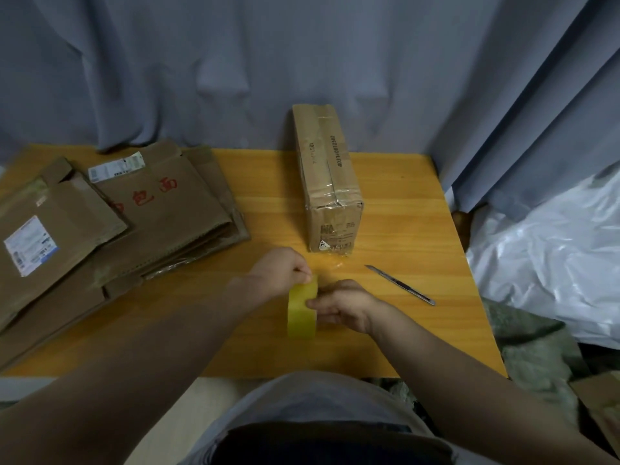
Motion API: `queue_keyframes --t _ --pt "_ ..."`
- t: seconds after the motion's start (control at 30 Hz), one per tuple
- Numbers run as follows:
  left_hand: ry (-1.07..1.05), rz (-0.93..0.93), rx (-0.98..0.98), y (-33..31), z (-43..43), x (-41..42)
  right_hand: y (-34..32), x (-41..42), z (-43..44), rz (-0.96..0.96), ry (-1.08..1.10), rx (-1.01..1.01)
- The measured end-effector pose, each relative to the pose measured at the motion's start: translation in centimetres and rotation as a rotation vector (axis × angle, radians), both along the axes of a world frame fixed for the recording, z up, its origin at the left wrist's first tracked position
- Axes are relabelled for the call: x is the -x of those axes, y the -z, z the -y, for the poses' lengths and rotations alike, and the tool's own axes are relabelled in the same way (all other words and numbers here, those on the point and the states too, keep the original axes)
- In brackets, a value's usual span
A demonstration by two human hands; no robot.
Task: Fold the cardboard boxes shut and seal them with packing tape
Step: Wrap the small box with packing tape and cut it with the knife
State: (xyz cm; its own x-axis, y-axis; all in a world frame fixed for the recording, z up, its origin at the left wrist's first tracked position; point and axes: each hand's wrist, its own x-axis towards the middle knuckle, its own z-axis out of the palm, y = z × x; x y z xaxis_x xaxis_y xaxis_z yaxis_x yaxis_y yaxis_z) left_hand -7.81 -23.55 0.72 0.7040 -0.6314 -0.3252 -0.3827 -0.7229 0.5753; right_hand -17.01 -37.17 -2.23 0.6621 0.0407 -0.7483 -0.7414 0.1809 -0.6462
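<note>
At nine o'clock on the counter point(419, 330) I see flattened boxes point(134, 223) stacked. My left hand point(278, 271) pinches its grip on the tape roll point(302, 310) at its twelve o'clock edge; my right hand point(339, 305) grasps the roll's side. A taped box point(330, 182) stands at twelve, a knife point(399, 284) at two.
</note>
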Motion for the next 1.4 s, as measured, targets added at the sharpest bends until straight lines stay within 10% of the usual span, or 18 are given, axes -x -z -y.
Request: queue_keyframes --t 0.23,0.43,0.77,1.0,1.4 --pt "-0.107 0.131 0.03 -3.9 1.5 -1.2 -3.8 -0.1 4.3 0.141 0.028 -0.037" --pt "-0.388 -0.416 0.287 -6.6 2.8 -1.1 -10.3 -1.4 9.0 0.198 -0.143 0.141" --pt "-0.49 -0.431 0.473 -10.1 5.4 -1.7 -14.6 -3.8 10.8 0.347 -0.038 0.186" --pt "-0.379 -0.781 0.778 -11.6 3.8 -2.1 -14.8 -4.0 11.5 0.517 0.077 -0.035" --pt "-0.402 -0.505 0.835 -10.5 4.4 -1.5 -14.3 -4.9 12.0 0.575 0.215 0.106"
